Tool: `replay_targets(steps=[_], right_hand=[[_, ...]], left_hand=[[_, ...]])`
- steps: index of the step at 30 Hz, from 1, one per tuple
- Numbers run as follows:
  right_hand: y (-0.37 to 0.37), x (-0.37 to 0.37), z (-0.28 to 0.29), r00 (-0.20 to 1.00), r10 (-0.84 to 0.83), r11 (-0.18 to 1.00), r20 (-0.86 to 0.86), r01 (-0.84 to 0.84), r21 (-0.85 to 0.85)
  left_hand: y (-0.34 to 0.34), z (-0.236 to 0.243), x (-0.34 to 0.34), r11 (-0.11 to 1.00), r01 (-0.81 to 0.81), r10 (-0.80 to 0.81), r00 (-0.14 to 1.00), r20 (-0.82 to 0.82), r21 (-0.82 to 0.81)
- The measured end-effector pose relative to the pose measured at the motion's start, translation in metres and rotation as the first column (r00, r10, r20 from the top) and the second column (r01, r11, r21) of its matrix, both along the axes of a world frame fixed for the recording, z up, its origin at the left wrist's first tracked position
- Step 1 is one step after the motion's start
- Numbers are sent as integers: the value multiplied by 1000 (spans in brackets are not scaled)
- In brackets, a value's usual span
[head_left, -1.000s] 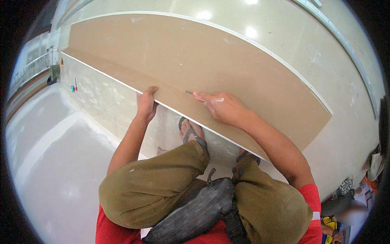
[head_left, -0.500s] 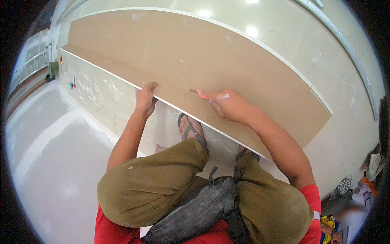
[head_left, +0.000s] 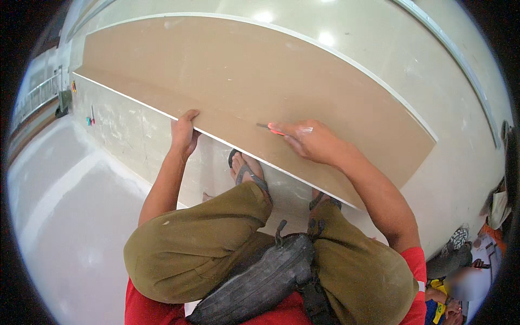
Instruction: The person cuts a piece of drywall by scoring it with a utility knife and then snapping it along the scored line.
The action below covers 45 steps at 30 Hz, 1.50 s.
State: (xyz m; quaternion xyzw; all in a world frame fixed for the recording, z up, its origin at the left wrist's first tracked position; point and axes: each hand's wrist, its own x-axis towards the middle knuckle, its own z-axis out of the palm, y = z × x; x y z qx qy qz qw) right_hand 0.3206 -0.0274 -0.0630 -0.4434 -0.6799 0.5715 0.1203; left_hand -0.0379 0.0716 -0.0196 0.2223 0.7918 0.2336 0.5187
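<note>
A long plasterboard sheet [head_left: 233, 70] with a brown paper face lies across in front of me, its near strip bent at a crease along its length. My left hand [head_left: 184, 134] is closed around the near white edge, thumb on the brown face and fingers beneath. Over the near part of the board, my right hand [head_left: 315, 142] grips a red utility knife [head_left: 277, 130], its dark blade pointing left close to the crease. Whether the blade tip touches the paper I cannot tell.
My sandalled foot [head_left: 250, 169] is close to the board's near edge. A metal channel [head_left: 460, 70] runs along the floor at the far right. Small tools [head_left: 90, 119] lie at the left. At the lower right, another person [head_left: 449, 300] sits near bags and papers.
My right hand has drawn the knife slightly rightward and nearer along the board. The left hand keeps its hold on the edge. The whole view has shifted a little.
</note>
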Motion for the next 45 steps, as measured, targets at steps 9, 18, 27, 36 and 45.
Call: replay_targets(steps=[9, 18, 27, 36, 45], right_hand=[[-10, 19, 7, 999, -4, 1000, -53, 4, -4], [-26, 39, 13, 1000, 20, 998, -2, -20, -62], [-43, 61, 17, 999, -30, 999, -43, 31, 14], [-64, 83, 14, 998, -37, 999, -58, 39, 38], [-82, 111, 29, 998, 10, 1000, 55, -10, 7]], left_hand=[[1, -3, -5, 1000, 0, 0, 1000, 32, -14], [5, 12, 11, 1000, -16, 16, 1000, -6, -22], [6, -2, -10, 999, 13, -13, 1000, -3, -32], [4, -3, -10, 1000, 24, -24, 1000, 20, -6], [5, -5, -17, 999, 41, -41, 999, 37, -8]])
